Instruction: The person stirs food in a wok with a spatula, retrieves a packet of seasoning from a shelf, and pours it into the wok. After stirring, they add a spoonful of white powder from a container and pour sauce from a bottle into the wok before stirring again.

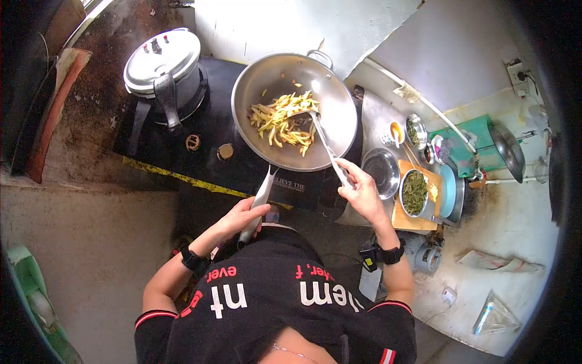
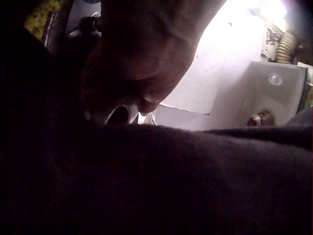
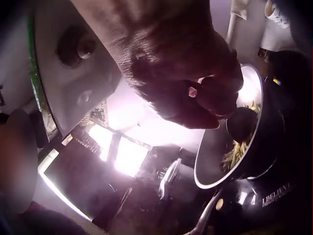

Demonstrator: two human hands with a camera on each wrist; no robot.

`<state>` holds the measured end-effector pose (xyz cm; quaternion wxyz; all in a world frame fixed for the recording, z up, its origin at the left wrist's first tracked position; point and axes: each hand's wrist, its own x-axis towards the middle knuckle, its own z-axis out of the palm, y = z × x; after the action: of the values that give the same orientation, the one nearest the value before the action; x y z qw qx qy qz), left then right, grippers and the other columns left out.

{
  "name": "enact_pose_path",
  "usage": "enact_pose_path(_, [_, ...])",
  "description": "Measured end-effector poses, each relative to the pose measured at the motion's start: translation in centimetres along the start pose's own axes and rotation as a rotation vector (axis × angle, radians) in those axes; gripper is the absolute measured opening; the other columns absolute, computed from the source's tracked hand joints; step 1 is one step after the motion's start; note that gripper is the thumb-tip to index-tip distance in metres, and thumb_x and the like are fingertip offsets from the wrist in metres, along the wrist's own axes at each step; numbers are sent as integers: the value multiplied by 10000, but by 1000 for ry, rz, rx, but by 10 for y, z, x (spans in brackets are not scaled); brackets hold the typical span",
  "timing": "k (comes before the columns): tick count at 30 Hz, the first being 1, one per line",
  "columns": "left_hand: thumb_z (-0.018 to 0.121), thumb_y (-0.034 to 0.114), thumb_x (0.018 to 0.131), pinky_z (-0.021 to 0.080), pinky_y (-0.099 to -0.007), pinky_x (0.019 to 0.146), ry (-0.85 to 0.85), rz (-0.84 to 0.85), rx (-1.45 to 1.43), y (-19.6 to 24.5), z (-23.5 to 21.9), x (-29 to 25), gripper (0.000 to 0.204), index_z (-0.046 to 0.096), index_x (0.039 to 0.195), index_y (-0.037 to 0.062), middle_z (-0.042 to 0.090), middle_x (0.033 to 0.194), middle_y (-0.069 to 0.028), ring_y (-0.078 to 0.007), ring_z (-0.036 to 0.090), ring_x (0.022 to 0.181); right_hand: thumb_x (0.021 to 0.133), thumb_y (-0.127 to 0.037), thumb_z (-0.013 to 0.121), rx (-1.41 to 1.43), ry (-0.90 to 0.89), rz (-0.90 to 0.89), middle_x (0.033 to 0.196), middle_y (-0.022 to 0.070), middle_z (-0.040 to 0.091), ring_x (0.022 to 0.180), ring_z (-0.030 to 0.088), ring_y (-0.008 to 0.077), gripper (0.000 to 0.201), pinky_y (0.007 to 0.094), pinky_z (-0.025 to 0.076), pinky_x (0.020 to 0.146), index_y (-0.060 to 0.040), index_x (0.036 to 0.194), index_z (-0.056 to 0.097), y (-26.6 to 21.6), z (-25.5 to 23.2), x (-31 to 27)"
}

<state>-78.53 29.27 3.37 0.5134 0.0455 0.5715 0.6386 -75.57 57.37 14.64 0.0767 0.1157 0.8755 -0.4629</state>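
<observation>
A large steel wok (image 1: 248,130) stands on the black stove, with pale yellow strips of food (image 1: 276,118) in its middle. My left hand (image 1: 242,216) grips the wok's long handle (image 1: 264,189); in the left wrist view that hand (image 2: 142,63) is dark and partly hidden by cloth. My right hand (image 1: 364,193) holds the metal spatula (image 1: 326,142) by its handle, its head among the strips. The right wrist view shows the hand (image 3: 181,73) curled round the handle, above the wok (image 3: 208,164) and strips (image 3: 237,154).
A pressure cooker (image 1: 163,64) stands on the stove's left. To the right are an empty steel bowl (image 1: 381,173), a bowl of green shreds (image 1: 414,193) on a wooden board (image 1: 403,221), a blue bowl (image 1: 447,191) and small dishes. A gas cylinder (image 1: 424,255) stands below.
</observation>
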Motion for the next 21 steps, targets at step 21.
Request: enact_pose_path(21, [460,356,931,448,-252,549,-8,8,-112,5,1,-9,315,474,1003,49,525,723,-12,-101,531,601,827,-143,577,-451,129,-197,783,126,623,643,621,277,288,365,492,599,-80,1102,519,40,-16,2])
